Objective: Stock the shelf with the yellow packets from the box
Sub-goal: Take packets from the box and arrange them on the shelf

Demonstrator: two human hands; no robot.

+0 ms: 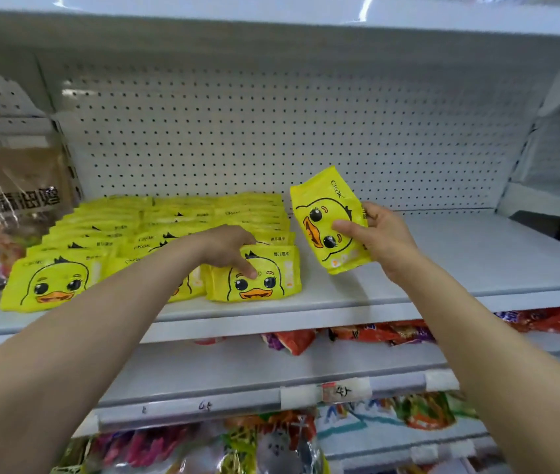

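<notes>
Several yellow packets with a duck face stand in rows on the left half of the white shelf. My left hand rests on the top of the front right packet, fingers down over its face. My right hand grips another yellow duck packet, turned on end and held just above the shelf, right of the rows. The front left packet leans forward at the shelf edge. The box is out of view.
A white pegboard back panel stands behind the shelf. A brown bag stands at the far left. Red snack bags lie on the shelf below, and colourful bags fill the lowest one.
</notes>
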